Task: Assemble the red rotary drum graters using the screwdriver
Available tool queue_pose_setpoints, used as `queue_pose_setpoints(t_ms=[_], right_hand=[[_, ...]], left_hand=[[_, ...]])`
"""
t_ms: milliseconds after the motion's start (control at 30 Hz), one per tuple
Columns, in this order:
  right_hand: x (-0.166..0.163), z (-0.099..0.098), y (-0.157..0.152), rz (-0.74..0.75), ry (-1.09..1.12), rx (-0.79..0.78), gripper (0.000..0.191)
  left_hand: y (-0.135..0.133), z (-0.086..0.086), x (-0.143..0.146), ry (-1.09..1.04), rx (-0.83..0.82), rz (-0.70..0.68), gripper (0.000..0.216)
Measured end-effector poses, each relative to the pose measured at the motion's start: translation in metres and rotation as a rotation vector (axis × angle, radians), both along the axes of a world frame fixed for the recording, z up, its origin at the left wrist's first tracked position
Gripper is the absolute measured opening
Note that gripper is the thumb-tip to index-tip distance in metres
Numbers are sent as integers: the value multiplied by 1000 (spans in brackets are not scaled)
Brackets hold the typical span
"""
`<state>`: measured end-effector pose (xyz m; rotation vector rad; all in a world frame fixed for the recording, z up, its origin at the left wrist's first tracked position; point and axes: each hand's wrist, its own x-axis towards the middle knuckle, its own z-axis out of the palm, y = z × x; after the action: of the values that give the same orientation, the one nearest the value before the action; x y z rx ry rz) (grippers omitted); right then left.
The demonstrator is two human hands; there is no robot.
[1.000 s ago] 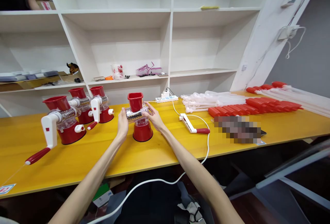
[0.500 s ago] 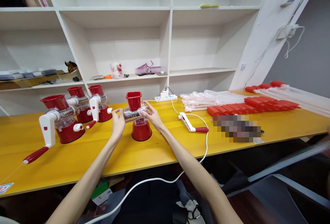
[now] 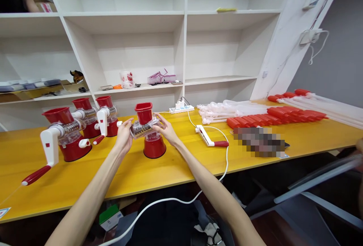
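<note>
A red rotary grater [image 3: 150, 146] with a red hopper stands on the yellow table [image 3: 176, 166]. Its metal drum [image 3: 139, 129] sticks out of the clear housing toward the left. My left hand [image 3: 124, 137] is closed around the drum's left end. My right hand [image 3: 165, 129] grips the housing on the right side. A loose white crank handle with a red grip [image 3: 211, 140] lies to the right of the grater.
Three assembled red graters [image 3: 66, 140] with cranks stand at the left. A white power strip [image 3: 181, 108] and cable run across the table. Red and white parts [image 3: 272, 113] lie at the right. White shelves [image 3: 136, 49] rise behind.
The drum has come further out of the housing toward the left, with my left hand moving left along with it. My right hand has stayed on the housing.
</note>
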<state>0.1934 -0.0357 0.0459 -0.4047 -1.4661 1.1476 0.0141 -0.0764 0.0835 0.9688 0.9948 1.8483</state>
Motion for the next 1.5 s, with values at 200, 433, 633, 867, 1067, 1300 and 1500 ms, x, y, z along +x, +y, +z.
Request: queue_pose_setpoints(t_ms=[200,433,633,867,1067,1300,1500], right_hand=[[-1,-3,2,-1,-16,3,79],[-2,-3,-1,4,-25,20,80],[-2,-2,-3,-2,-32,26,80],[-4,-4,-2,-2,-43,46,77],[-3,-3,-7,-14,-47,69,75],[3,4,-12,-17,-71,123,76],[3,4,-8,-213,-81,166,70]], left_hand=[[4,-7,-7,170,-6,-91,36],[1,-10,-1,73,26,-55,35],[-1,-5,4,131,73,81,31],[-22,11,2,72,-74,-259,52],[-23,17,8,236,-1,-361,54],[-5,0,0,303,93,-111,55],[-22,-33,-23,461,134,94,61]])
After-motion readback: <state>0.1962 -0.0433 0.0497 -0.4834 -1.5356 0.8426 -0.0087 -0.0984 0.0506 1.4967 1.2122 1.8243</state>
